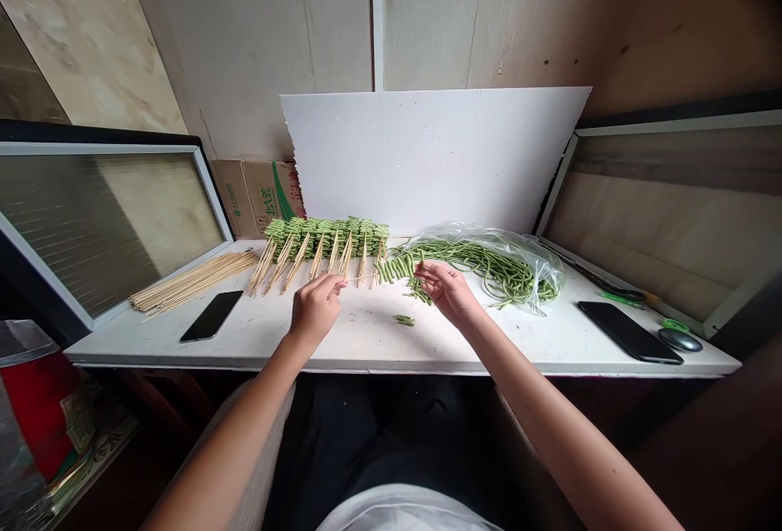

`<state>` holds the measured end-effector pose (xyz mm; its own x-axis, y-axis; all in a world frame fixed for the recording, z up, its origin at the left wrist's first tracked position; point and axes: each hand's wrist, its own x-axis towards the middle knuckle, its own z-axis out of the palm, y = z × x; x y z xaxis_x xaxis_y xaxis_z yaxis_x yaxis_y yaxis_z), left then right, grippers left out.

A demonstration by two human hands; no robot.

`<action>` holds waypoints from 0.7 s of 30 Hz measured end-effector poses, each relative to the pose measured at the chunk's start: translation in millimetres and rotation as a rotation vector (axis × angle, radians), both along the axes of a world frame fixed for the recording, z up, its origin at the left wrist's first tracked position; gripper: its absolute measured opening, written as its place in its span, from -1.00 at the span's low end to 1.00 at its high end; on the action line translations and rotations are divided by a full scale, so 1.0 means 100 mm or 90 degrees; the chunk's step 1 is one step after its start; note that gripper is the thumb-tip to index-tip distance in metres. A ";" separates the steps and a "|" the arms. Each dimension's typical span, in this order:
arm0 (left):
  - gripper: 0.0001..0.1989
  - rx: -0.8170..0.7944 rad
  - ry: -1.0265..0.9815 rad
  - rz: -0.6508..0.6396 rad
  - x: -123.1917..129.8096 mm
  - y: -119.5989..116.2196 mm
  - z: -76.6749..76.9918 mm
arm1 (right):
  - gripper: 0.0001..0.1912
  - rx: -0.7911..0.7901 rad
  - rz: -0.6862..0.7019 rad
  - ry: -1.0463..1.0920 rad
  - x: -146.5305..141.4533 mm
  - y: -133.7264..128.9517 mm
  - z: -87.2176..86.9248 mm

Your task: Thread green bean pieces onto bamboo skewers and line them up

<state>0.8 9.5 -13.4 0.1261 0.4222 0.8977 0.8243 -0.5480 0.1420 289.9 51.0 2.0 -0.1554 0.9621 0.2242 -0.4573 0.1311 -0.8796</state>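
My left hand is closed around the bare end of a thin bamboo skewer. Several short green bean pieces are threaded side by side along the skewer's other end. There, my right hand pinches a bean piece at the tip; the fingers partly hide it. Below the hands, a few cut bean pieces lie on the white table, and more cut pieces sit beside my right fingers. Behind, finished-looking bean skewers are stacked with their sticks pointing toward me.
Loose bamboo skewers lie at the left beside a phone. A clear plastic bag of long green beans is at the right. Further right are another phone and a rounded dark object. A white board leans behind.
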 end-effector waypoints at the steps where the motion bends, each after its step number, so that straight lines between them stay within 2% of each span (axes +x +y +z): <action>1: -0.63 -0.002 0.000 0.001 0.00 0.00 0.00 | -0.65 0.001 0.000 -0.001 0.00 0.00 0.00; 11: -0.60 0.033 0.032 0.001 0.00 -0.01 0.00 | -0.65 -0.007 -0.043 -0.010 -0.02 0.00 0.01; 21: -0.55 0.042 0.052 0.018 -0.03 -0.01 0.01 | -0.69 0.032 -0.043 -0.022 -0.08 0.03 -0.15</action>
